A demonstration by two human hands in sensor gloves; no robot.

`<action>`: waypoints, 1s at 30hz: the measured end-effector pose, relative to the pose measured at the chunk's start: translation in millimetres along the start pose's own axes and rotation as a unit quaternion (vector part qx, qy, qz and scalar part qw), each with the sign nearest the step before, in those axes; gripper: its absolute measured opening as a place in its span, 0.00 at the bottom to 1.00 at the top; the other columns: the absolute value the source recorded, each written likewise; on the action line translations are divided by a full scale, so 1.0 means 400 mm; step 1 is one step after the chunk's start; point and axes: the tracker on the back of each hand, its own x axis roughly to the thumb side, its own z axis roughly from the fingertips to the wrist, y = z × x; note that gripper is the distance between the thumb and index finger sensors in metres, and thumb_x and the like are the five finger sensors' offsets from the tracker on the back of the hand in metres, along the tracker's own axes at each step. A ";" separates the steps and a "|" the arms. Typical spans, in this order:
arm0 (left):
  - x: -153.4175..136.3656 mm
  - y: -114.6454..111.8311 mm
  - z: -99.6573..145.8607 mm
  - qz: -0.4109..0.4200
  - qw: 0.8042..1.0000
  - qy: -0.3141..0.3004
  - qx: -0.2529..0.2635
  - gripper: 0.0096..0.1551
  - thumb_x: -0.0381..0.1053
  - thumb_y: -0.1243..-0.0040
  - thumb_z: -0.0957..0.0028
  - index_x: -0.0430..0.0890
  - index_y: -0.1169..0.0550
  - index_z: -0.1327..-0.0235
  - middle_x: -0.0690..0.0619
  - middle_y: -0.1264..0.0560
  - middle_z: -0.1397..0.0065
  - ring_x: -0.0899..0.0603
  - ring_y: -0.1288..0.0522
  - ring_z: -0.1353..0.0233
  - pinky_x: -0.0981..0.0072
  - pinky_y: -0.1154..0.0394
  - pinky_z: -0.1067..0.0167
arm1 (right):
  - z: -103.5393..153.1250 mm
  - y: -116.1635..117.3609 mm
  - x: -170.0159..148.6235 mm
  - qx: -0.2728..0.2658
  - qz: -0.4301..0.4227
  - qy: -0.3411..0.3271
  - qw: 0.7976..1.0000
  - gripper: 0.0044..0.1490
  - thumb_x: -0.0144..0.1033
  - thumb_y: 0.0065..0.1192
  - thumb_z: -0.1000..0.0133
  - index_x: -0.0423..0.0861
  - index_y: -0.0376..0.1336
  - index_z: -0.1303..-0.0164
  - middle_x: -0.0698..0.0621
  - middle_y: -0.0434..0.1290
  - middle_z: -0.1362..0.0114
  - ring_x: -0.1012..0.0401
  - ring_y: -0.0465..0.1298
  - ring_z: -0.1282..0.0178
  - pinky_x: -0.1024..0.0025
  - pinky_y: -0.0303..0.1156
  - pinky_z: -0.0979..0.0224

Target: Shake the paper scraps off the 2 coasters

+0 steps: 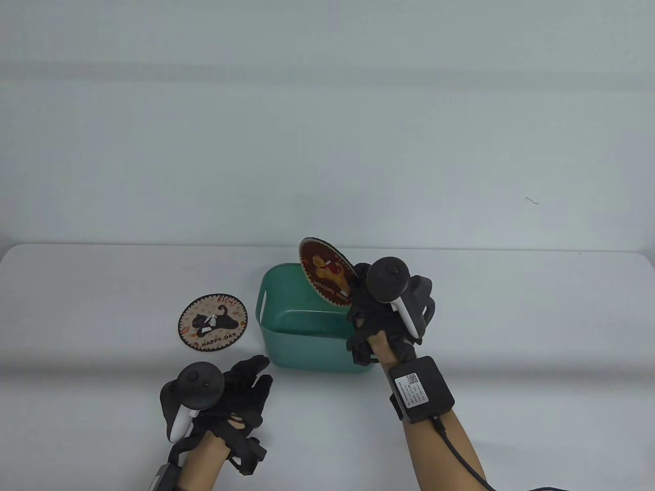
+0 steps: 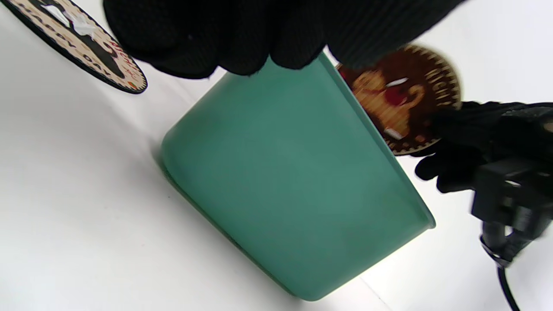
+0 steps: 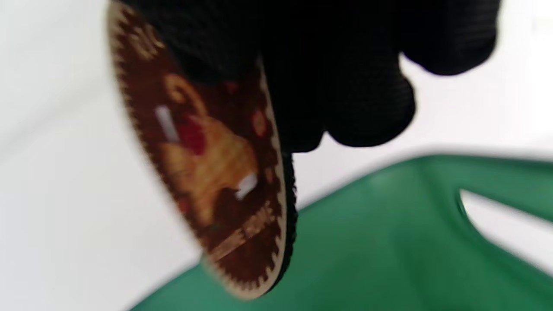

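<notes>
My right hand [image 1: 364, 296] grips a round brown coaster [image 1: 325, 271] by its edge and holds it tilted steeply over the green bin [image 1: 299, 345]. Two white paper scraps [image 3: 247, 185] still cling to its face. A second coaster [image 1: 212, 321], beige with a black cat and "HAPPY DAY", lies flat on the table left of the bin with white scraps [image 1: 209, 320] on it. My left hand [image 1: 250, 378] rests on the table near the bin's front left corner, fingers straight and holding nothing; its fingertips [image 2: 207, 39] sit close to the bin's wall [image 2: 293, 172].
The bin stands near the middle of the white table [image 1: 511, 317], with a handle slot [image 1: 262, 302] in its left wall. The table's far edge runs just behind the bin. A cable [image 1: 463, 460] trails from my right wrist.
</notes>
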 end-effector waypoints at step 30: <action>0.378 -0.075 -0.274 -0.265 0.961 -0.044 -0.071 0.50 0.52 0.37 0.50 0.66 0.57 0.29 0.48 0.54 0.22 0.35 0.49 0.24 0.48 0.44 0.29 | 0.005 -0.030 -0.034 -0.023 -0.115 -0.065 0.991 0.25 0.40 0.60 0.50 0.50 0.61 0.42 0.50 0.79 0.46 0.56 0.80 0.52 0.57 0.71 0.43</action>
